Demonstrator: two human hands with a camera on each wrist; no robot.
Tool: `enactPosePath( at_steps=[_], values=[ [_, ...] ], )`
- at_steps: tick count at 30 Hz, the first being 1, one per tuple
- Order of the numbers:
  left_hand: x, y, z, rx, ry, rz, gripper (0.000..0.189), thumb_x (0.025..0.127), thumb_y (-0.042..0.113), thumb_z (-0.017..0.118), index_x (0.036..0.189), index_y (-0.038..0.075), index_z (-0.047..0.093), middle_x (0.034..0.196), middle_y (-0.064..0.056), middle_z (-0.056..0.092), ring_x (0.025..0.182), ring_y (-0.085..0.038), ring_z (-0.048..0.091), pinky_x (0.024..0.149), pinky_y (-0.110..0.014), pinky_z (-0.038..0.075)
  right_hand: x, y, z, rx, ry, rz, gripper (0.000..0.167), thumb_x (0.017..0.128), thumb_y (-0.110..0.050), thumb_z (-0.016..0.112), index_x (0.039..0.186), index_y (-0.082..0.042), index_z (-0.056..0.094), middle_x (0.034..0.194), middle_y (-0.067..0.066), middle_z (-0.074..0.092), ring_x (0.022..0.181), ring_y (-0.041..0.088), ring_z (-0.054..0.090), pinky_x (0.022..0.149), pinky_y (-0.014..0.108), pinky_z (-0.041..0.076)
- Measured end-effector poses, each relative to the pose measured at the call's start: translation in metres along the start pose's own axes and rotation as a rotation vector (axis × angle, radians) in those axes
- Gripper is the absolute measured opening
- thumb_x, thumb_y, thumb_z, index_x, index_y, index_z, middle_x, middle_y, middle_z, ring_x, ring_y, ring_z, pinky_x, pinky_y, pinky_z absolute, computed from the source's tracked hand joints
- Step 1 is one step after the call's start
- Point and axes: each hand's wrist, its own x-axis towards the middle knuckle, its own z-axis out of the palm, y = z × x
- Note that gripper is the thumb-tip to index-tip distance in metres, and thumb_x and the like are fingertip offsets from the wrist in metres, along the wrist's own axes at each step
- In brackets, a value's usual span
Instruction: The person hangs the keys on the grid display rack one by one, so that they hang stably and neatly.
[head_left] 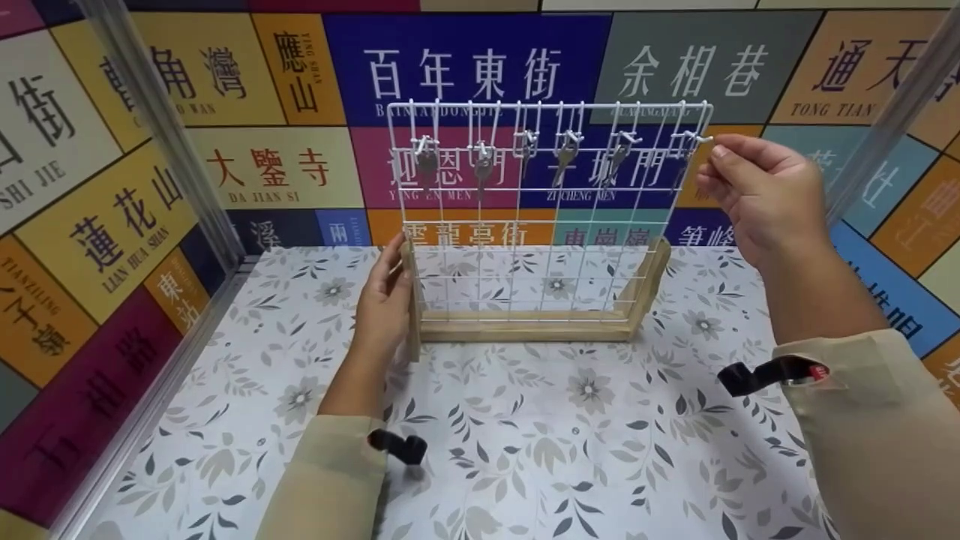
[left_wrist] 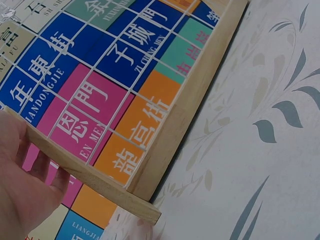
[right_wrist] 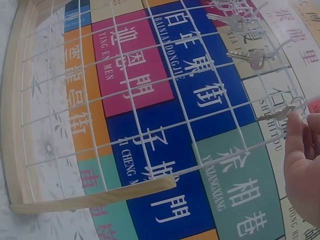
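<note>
A white wire grid rack (head_left: 536, 223) on a wooden stand (head_left: 525, 330) stands upright on the table. Several metal keys (head_left: 482, 163) hang from white hooks (head_left: 570, 139) along its upper part. My left hand (head_left: 384, 304) grips the stand's left wooden upright (left_wrist: 95, 177), its fingers reaching behind it. At the upper right corner, my right hand (head_left: 772, 191) pinches the tip of the rightmost hook (head_left: 697, 138), thumb against index finger. A key (right_wrist: 277, 114) hangs right at those fingertips in the right wrist view.
A patterned white cloth (head_left: 585, 442) with grey leaves and flowers covers the table. Behind the rack rises a wall of coloured panels (head_left: 472, 45) with Chinese lettering. Clear vertical edge strips (head_left: 169, 150) run up the left and right sides.
</note>
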Motion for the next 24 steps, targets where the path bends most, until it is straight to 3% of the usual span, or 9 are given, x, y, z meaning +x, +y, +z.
enactPosePath(
  at_steps=[8,15,19,22,24],
  values=[
    [0.0,0.0,-0.002,-0.007,0.0,0.002,0.056,0.114,0.025,0.051,0.153,0.065,0.042,0.172,0.012,0.04,0.16,-0.023,0.039,0.131,-0.048,0.039,-0.005,0.012,-0.005,-0.041,0.004,0.004,0.045,0.084,-0.015,0.091,0.123,0.001,0.075,0.115,0.01,0.069,0.098,0.023,0.073,0.087,0.025,0.066],
    [-0.003,0.012,0.0,-0.014,0.033,-0.03,0.05,0.115,0.03,0.05,0.155,0.058,0.043,0.171,0.016,0.04,0.16,-0.019,0.039,0.131,-0.046,0.039,-0.011,0.027,-0.007,-0.201,0.001,-0.084,0.04,0.09,-0.023,0.087,0.121,0.0,0.076,0.109,0.009,0.072,0.094,0.021,0.074,0.084,0.024,0.066],
    [-0.011,0.021,-0.001,0.029,0.063,0.027,0.047,0.116,0.033,0.046,0.16,0.047,0.042,0.171,0.014,0.039,0.16,-0.017,0.039,0.131,-0.044,0.039,-0.014,0.036,-0.01,-0.504,0.027,-0.133,0.04,0.099,-0.037,0.075,0.128,-0.009,0.076,0.116,0.006,0.072,0.099,0.017,0.072,0.084,0.017,0.064],
    [-0.016,0.028,-0.007,0.167,0.077,0.13,0.047,0.116,0.034,0.043,0.164,0.037,0.041,0.173,0.006,0.037,0.161,-0.02,0.036,0.132,-0.047,0.036,-0.017,0.043,-0.014,-0.821,0.069,-0.173,0.047,0.105,-0.052,0.062,0.135,-0.018,0.074,0.129,0.006,0.069,0.111,0.014,0.067,0.09,0.013,0.06],
    [-0.015,0.033,-0.013,0.299,0.09,0.228,0.049,0.116,0.036,0.04,0.165,0.031,0.04,0.173,0.001,0.037,0.162,-0.024,0.034,0.134,-0.051,0.033,-0.019,0.048,-0.016,-0.995,0.091,-0.221,0.052,0.107,-0.058,0.054,0.138,-0.021,0.073,0.136,0.005,0.068,0.118,0.015,0.064,0.096,0.019,0.06]
  ],
)
